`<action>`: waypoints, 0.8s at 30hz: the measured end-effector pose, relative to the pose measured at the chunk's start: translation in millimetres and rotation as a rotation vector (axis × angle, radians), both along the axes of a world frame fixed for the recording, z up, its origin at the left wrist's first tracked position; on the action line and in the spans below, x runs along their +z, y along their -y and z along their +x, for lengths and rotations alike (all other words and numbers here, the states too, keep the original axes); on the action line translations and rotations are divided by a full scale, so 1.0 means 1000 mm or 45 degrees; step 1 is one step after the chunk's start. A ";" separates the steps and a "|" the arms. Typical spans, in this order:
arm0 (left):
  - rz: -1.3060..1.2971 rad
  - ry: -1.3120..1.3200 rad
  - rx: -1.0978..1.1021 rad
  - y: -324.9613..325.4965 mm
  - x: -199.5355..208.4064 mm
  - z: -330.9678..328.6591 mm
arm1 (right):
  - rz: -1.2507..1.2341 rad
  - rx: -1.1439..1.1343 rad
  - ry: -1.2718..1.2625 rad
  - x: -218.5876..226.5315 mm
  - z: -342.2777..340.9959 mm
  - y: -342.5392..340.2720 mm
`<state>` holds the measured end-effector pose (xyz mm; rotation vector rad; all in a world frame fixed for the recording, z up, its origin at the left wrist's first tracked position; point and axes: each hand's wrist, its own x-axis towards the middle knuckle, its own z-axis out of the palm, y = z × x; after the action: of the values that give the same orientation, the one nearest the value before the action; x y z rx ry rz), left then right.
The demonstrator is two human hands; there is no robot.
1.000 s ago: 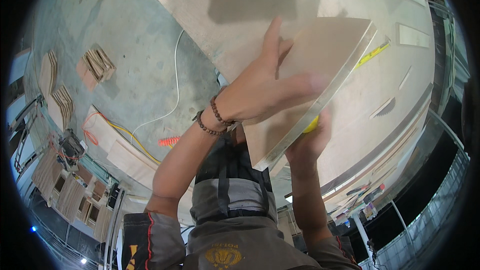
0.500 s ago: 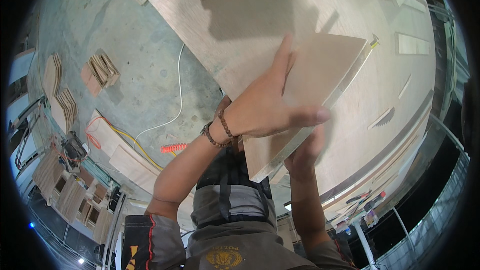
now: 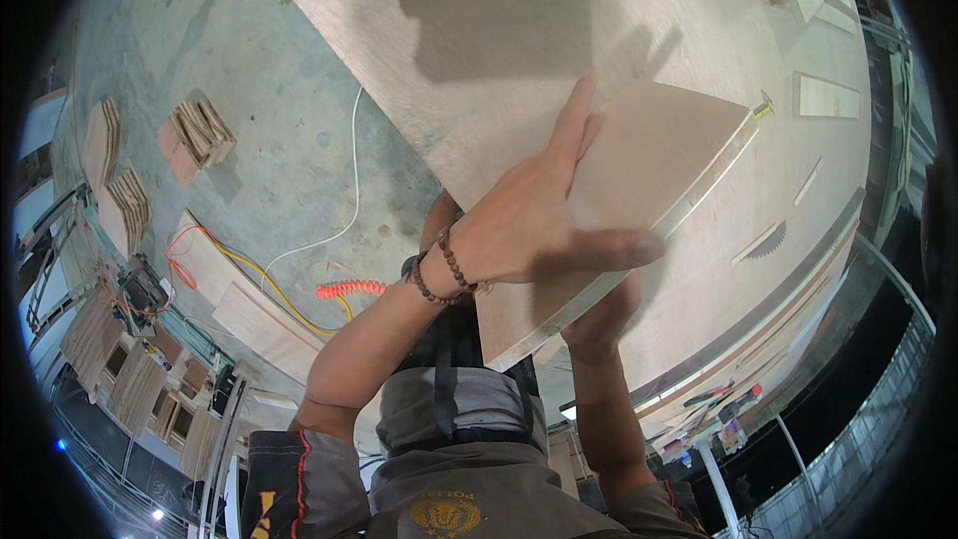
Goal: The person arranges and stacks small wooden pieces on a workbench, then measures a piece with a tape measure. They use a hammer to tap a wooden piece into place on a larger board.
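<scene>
A flat wooden board (image 3: 659,150) is held tilted above the worktable, its pale long edge facing right. My left hand (image 3: 539,200) lies across its upper face, thumb over the long edge and index finger stretched toward the far side. Beads circle that wrist. My right hand (image 3: 605,324) is under the board on the right, supporting it; most of its fingers are hidden. At the board's far right corner a small yellow and metal tip (image 3: 763,107) sticks out, perhaps a tape measure's end.
The large plywood worktable (image 3: 479,110) carries a toothed saw-blade piece (image 3: 766,242), a pale block (image 3: 826,96) and thin strips. On the floor at left are stacked wood pieces (image 3: 198,140), a white cable (image 3: 357,160) and an orange coiled hose (image 3: 349,289).
The board and both hands have shifted slightly; its far corner is a little farther right and lower. My grip looks the same.
</scene>
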<state>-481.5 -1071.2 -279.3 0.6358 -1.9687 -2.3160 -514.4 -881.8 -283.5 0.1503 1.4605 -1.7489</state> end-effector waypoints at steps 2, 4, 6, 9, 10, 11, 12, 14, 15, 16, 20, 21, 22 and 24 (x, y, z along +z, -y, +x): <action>-0.047 0.000 -0.014 0.000 -0.001 0.001 | 0.065 -0.057 0.116 0.002 -0.001 0.002; -0.069 0.012 -0.026 0.000 -0.001 0.001 | 0.443 0.371 -0.570 -0.008 0.000 -0.009; -0.064 0.035 -0.035 0.001 0.000 0.000 | 0.617 0.639 -1.103 -0.013 -0.003 -0.016; -0.029 -0.012 0.016 0.000 -0.003 0.000 | 0.432 0.429 -0.985 0.007 -0.012 0.010; -0.031 -0.001 0.001 0.000 -0.003 0.000 | 0.276 0.120 -0.485 0.010 -0.008 0.017; -0.032 0.011 -0.013 0.001 -0.003 -0.001 | 0.202 -0.012 -0.236 0.011 -0.006 0.018; -0.035 0.022 -0.027 0.001 -0.003 -0.001 | 0.132 -0.173 0.005 0.011 -0.005 0.020; -0.055 0.017 -0.020 0.000 -0.002 -0.001 | 0.163 -0.143 -0.005 0.010 -0.006 0.018; -0.065 0.015 -0.017 0.000 -0.002 -0.001 | 0.176 -0.127 -0.005 0.010 -0.007 0.018; -0.077 0.016 -0.020 0.000 -0.002 -0.001 | 0.182 -0.116 0.008 0.011 -0.007 0.020; -0.103 -0.009 -0.014 0.000 -0.005 -0.001 | 0.225 -0.140 -0.084 0.008 -0.001 0.023; -0.104 -0.024 -0.008 -0.001 -0.005 -0.001 | 0.219 -0.163 -0.099 0.007 0.000 0.023; -0.103 -0.010 -0.014 -0.001 -0.005 0.000 | 0.191 -0.201 -0.081 0.003 0.000 0.021; -0.099 0.016 -0.025 -0.001 -0.005 0.000 | 0.164 -0.219 -0.047 -0.004 0.000 0.015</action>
<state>-481.4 -1070.4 -283.9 0.6299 -2.0682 -2.2390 -514.1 -896.9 -287.3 0.3213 1.6286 -1.8009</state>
